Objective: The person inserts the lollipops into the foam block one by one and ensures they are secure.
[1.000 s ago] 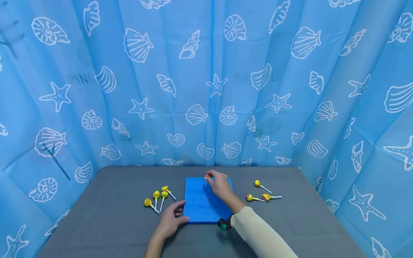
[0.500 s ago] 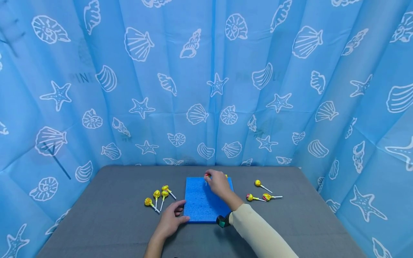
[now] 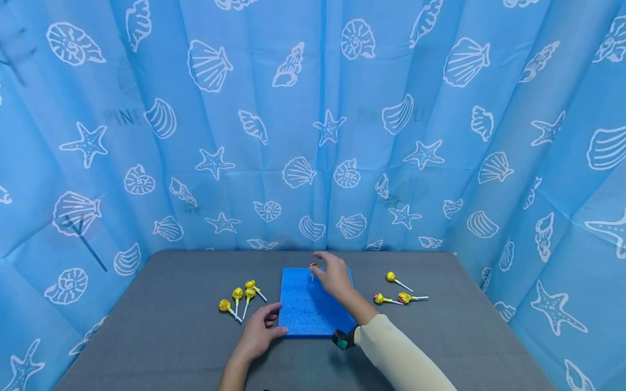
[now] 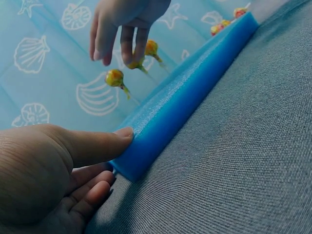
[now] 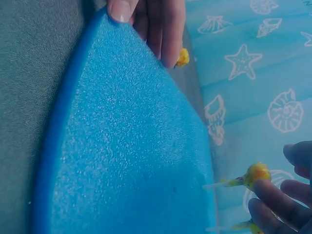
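A blue foam board [image 3: 313,309] lies on the grey table. Along its far edge several yellow lollipops stand upright with their white sticks in the foam; the left one [image 4: 114,78] is nearest my right hand [image 3: 336,276]. That hand hovers over the far edge, thumb and fingers spread apart around the lollipop heads; whether a finger still touches one cannot be told. My left hand [image 3: 259,328] is at the board's near left corner, its thumb [image 4: 105,146] resting on the top face and its other fingers against the side. My right hand partly hides the standing lollipops in the head view.
Left of the board lies a group of loose lollipops [image 3: 237,294]. More loose lollipops [image 3: 404,298] lie to the right. A blue curtain [image 3: 313,136] with white shell prints hangs behind the table [image 3: 186,347].
My right thumb and fingers have parted from their pinch on the left lollipop, which stays upright in the foam. My left hand has not moved.
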Tool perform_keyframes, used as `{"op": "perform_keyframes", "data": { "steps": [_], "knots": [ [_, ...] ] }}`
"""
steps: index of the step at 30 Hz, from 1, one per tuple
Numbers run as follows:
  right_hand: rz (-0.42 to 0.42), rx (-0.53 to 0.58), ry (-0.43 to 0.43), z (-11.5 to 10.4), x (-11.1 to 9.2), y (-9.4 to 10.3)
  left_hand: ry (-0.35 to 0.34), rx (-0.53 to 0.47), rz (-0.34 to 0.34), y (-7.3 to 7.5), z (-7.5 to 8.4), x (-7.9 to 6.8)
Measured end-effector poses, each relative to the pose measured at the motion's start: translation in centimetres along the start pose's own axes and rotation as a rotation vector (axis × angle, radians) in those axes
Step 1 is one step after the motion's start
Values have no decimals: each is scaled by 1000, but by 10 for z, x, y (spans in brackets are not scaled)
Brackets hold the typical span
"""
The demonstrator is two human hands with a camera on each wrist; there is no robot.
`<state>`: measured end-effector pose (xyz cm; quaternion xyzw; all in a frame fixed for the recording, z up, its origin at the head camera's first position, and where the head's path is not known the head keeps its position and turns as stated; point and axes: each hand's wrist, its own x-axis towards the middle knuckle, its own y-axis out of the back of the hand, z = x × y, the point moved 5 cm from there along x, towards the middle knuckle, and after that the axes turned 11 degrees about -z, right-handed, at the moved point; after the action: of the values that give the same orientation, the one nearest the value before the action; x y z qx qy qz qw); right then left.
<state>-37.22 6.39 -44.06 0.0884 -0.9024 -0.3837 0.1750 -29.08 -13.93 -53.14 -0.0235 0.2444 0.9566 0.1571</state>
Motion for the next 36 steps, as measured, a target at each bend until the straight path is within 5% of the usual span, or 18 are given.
{"op": "perform_keyframes", "data": {
  "steps": [12,36],
  "knots": [
    [41,-19,8,4,-26,22,-19,1,10,-3,1,-1],
    [75,-43,-60,44,-85,30,5,-3,9,0,2,-1]
  ]
}}
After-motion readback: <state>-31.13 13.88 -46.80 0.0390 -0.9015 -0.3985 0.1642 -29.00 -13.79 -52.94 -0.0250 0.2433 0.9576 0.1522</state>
